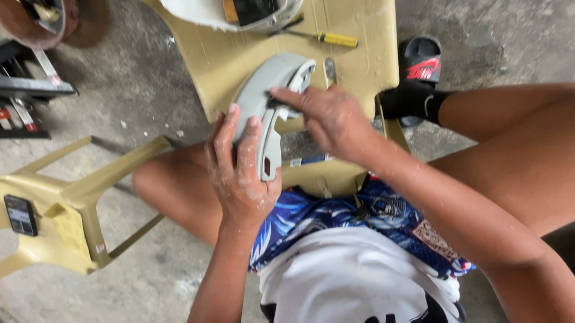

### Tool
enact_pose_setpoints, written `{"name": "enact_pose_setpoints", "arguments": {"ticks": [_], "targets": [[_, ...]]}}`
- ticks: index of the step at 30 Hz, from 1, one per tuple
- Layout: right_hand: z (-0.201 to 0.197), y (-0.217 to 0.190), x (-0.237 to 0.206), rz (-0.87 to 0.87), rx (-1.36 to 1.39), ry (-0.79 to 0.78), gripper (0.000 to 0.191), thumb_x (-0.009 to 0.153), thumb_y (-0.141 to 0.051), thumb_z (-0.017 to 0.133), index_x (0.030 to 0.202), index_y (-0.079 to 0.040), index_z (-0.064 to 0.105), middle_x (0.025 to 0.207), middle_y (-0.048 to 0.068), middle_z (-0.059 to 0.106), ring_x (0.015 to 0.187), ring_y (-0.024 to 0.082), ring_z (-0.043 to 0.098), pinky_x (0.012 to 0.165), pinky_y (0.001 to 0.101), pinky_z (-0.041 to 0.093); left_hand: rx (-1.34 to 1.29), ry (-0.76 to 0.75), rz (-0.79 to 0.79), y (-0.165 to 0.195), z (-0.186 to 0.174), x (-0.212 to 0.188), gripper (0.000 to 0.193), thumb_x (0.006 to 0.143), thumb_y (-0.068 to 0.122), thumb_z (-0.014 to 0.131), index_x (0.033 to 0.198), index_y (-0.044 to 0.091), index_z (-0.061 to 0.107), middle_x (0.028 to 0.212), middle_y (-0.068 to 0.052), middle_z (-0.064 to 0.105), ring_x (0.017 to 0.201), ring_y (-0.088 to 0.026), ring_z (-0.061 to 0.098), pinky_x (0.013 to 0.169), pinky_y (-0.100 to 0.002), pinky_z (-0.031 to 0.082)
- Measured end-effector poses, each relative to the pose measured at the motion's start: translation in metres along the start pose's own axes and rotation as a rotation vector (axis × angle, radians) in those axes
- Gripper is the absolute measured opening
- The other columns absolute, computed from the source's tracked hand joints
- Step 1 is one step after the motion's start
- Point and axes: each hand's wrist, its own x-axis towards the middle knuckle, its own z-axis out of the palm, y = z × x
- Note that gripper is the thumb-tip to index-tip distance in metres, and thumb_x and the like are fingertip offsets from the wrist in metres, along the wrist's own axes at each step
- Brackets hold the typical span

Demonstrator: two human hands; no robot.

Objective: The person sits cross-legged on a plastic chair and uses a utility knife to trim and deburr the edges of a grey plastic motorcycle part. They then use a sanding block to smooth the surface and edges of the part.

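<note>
largest first: tan plastic chair (pixel 228 59), straight ahead of the knees, taken here as the landmark and serving as a work surface. to the left of it, a second tan chair (pixel 70 195) tipped on its side on the concrete floor (pixel 491 9). on the far edge of the landmark chair, a white tub (pixel 191 4), partly cut off by the frame.

then the piece in work: a grey curved housing (pixel 263 90), raised just above the near edge of the chair and over the lap, tilted, with its paler inner rim turned toward the right hand.

left hand (pixel 238 171) at the chair's near edge, dusted white, fingers wrapped over the housing's outer face and clamped on it from below. right hand (pixel 331 119) just right of that, fingertips bunched to a point and pressed against a dark spot on the inner rim. cannot tell whether a small tool or fastener sits between those fingertips.

step in hand, as a judgement: close fingertip work at one spot on the rim, with the other hand acting as a vice. further work there would call for a steady left grip and fine pressure from the right, not force.

smaller things: black sandal with red marking (pixel 421 63) on the foot beside the chair's right edge. yellow-handled screwdriver (pixel 336 40) lying untouched on the chair seat, beyond the housing. dark phone (pixel 21 215) far left of the landmark, resting on the toppled chair.
</note>
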Motion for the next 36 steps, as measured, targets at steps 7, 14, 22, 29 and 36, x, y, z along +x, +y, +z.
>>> {"name": "enact_pose_setpoints", "arguments": {"ticks": [7,14,22,29,36], "targets": [[-0.002,-0.001,0.005,0.018,0.113,0.176,0.059,0.093,0.009,0.047,0.148,-0.009,0.055,0.102,0.022,0.065,0.090,0.036,0.065,0.092,0.0422,0.053,-0.028,0.046,0.030,-0.002,0.001,0.001,0.058,0.089,0.006,0.074,0.143,0.006,0.054,0.152,-0.020,0.047,0.140,-0.046,0.051,0.121,-0.056,0.044],[-0.009,-0.003,0.008,0.162,0.237,0.142,0.064,0.092,0.010,0.045,0.152,-0.012,0.051,0.106,0.022,0.068,0.087,0.033,0.066,0.090,0.0387,0.055,-0.013,0.046,0.011,-0.002,0.002,0.002,0.060,0.086,0.005,0.073,0.143,0.007,0.053,0.151,-0.019,0.048,0.139,-0.044,0.051,0.120,-0.055,0.044],[-0.006,-0.009,0.004,0.215,0.195,0.157,0.068,0.092,0.011,0.045,0.156,-0.013,0.047,0.093,0.023,0.062,0.080,0.033,0.063,0.083,0.0386,0.055,0.002,-0.001,0.028,-0.006,-0.003,0.000,0.059,0.088,0.008,0.072,0.144,0.007,0.053,0.151,-0.020,0.048,0.140,-0.043,0.051,0.118,-0.055,0.042],[0.003,-0.012,-0.001,0.176,0.240,0.239,0.068,0.091,0.012,0.048,0.154,-0.015,0.047,0.111,0.023,0.062,0.089,0.031,0.067,0.083,0.0372,0.055,-0.009,-0.018,0.049,-0.011,-0.005,-0.005,0.051,0.096,0.009,0.073,0.143,0.006,0.053,0.151,-0.020,0.048,0.141,-0.043,0.051,0.119,-0.054,0.044],[-0.002,-0.006,0.001,0.123,0.183,0.132,0.070,0.091,0.013,0.051,0.154,-0.017,0.051,0.093,0.019,0.065,0.080,0.031,0.065,0.083,0.0389,0.055,-0.002,-0.004,0.071,-0.013,-0.004,-0.004,0.051,0.096,0.011,0.075,0.142,0.007,0.054,0.150,-0.019,0.049,0.141,-0.044,0.051,0.119,-0.055,0.045]]}}
